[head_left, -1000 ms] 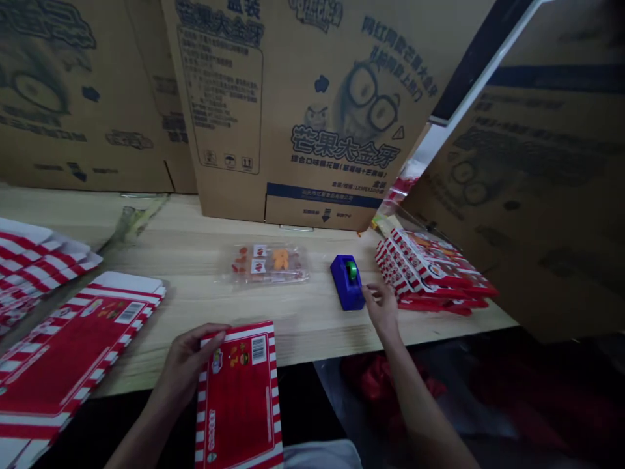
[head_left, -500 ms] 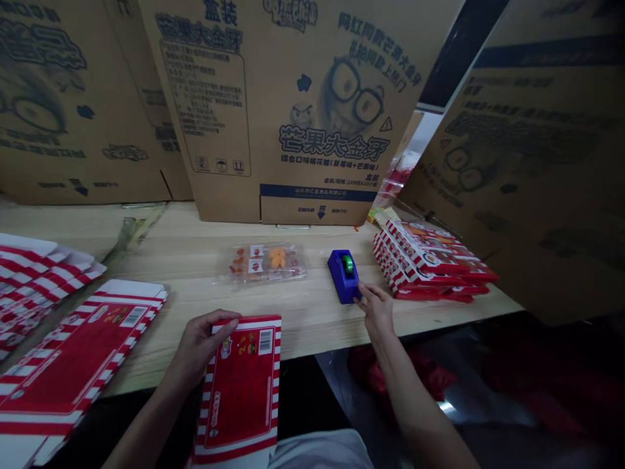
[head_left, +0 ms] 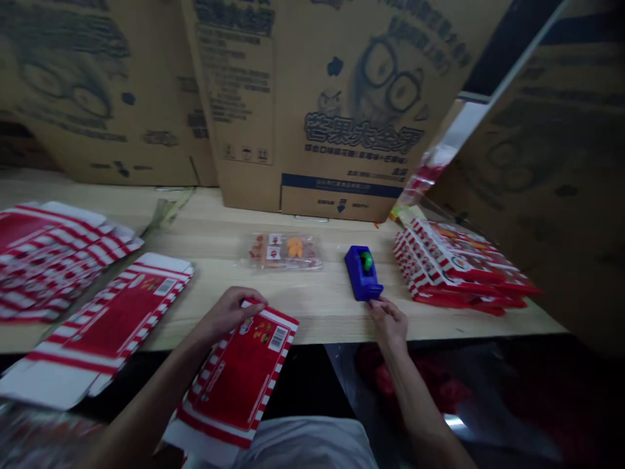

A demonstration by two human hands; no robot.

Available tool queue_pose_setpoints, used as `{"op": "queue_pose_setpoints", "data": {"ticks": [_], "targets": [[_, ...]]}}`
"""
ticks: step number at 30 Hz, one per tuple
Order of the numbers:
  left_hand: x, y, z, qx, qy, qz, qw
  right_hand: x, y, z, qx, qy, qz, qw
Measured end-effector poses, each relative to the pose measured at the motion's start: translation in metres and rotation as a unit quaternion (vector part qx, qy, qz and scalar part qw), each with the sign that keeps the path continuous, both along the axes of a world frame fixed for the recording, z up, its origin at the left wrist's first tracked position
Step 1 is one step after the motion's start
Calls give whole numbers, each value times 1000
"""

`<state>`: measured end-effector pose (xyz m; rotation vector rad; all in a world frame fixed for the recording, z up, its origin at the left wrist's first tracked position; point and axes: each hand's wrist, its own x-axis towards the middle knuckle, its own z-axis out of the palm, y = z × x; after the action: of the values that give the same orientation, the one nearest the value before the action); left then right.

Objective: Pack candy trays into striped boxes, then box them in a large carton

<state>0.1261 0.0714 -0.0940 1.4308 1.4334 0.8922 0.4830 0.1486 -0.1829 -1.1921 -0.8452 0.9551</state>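
Observation:
My left hand [head_left: 233, 314] grips the top edge of a flat red-and-white striped carton [head_left: 240, 371], thumb on its printed face. The carton is tilted and hangs over the table's front edge, its lower flap above my lap. My right hand [head_left: 389, 322] has its fingers pinched together at the front end of a blue tape dispenser [head_left: 362, 280]. Whatever lies between those fingertips is too small to make out. A green roll of tape [head_left: 366, 261] sits in the dispenser. Left of it lies a clear packet of candies [head_left: 286, 252].
On the left are a flat striped carton [head_left: 124, 309] and a fanned pile of similar cartons [head_left: 58, 260]. Filled striped packs [head_left: 454, 267] are stacked at the right. Large brown cardboard boxes [head_left: 312, 163] stand along the back and the right side [head_left: 547, 169].
The view has swung left, so things appear further right. The carton in my left hand has tilted more. My right fingers have moved from the dispenser's side to just below its front end.

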Motion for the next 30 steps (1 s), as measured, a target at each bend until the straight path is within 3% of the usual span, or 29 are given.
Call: {"op": "queue_pose_setpoints", "data": {"ticks": [2,4,5,8,10,12,16,19,21,24,27,30], "targets": [[-1,-1,0,-10,6,-22,1000,-8,-12,9,-17,5,38,999],[-1,-2,-3,-25,2,-37,999,-26,-23,25,-23,-34,161,986],[0,-2,-5,-33,0,-44,998,-39,-28,35,-14,-69,248,966],[5,-3,-8,-46,-5,-60,997,-85,-35,64,63,-175,492,851],[10,-6,-7,-46,-11,-69,997,-114,-34,77,115,-227,563,786],[12,-9,-5,-43,-26,-69,996,-134,-34,80,148,-286,554,768],[9,-17,-1,-14,-26,-62,998,-151,-39,70,125,-361,480,789],[6,-23,3,6,-13,-62,998,-152,-41,64,38,-293,484,824],[6,-26,8,7,-25,-69,997,-151,-39,65,-39,-195,526,827],[8,-29,21,26,-55,-95,994,-150,-40,69,-168,-20,615,770],[7,-31,33,61,-76,-121,988,-153,-45,68,-258,129,645,707],[-3,-35,36,73,-98,-64,990,-162,-41,67,-269,181,639,697]]}}
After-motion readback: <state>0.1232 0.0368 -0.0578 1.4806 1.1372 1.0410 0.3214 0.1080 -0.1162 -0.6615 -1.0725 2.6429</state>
